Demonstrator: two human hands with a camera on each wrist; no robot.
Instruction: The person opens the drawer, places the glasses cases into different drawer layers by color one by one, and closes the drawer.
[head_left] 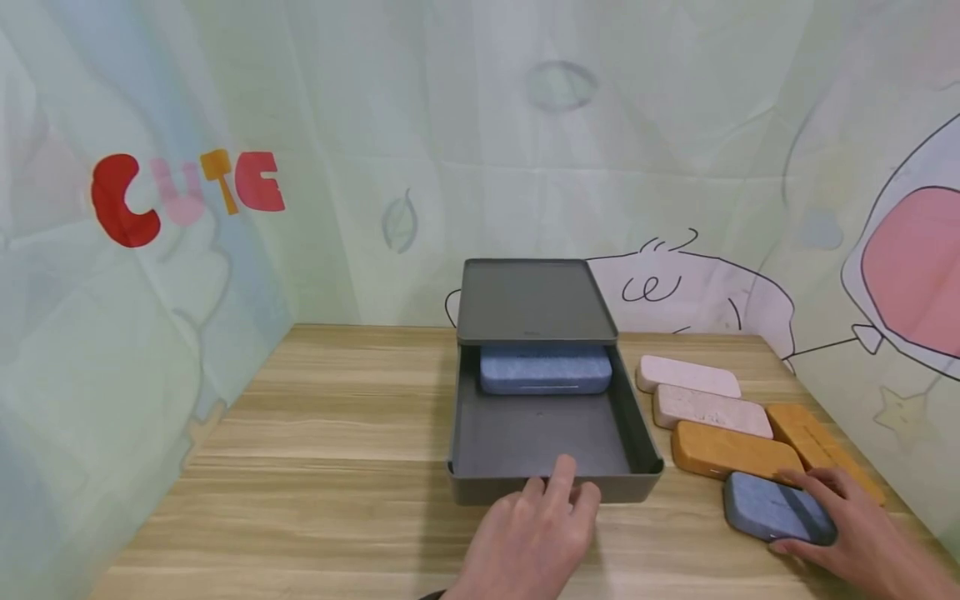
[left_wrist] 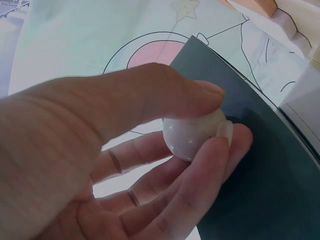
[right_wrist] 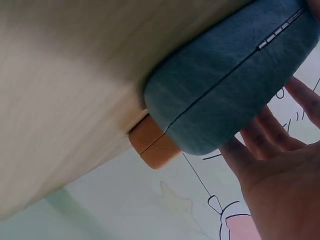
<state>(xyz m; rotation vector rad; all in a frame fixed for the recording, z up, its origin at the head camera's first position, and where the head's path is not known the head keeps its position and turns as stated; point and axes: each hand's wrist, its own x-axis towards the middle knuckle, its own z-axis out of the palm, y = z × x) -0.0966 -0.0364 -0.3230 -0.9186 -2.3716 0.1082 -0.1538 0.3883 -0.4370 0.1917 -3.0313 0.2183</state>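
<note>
A grey drawer (head_left: 540, 492) stands pulled out beneath a flat grey top (head_left: 536, 300). Inside it, at the back, lies a blue glasses case (head_left: 546, 375), partly covered by the top. My left hand (head_left: 528, 533) is at the drawer's front; the left wrist view shows its thumb and fingers pinching a round white knob (left_wrist: 192, 135) against the dark front panel (left_wrist: 265, 165). On the right, my right hand (head_left: 862, 525) grips a second blue glasses case (right_wrist: 225, 80) on the table, its thumb on the near side and fingers on the far side.
Beside the drawer, two pale pink cases (head_left: 708, 410) and an orange case (head_left: 735, 450) lie in a row. Another orange case (head_left: 821, 446) lies slantwise behind my right hand. A printed cloth (head_left: 360, 167) hangs around the wooden table (head_left: 322, 467).
</note>
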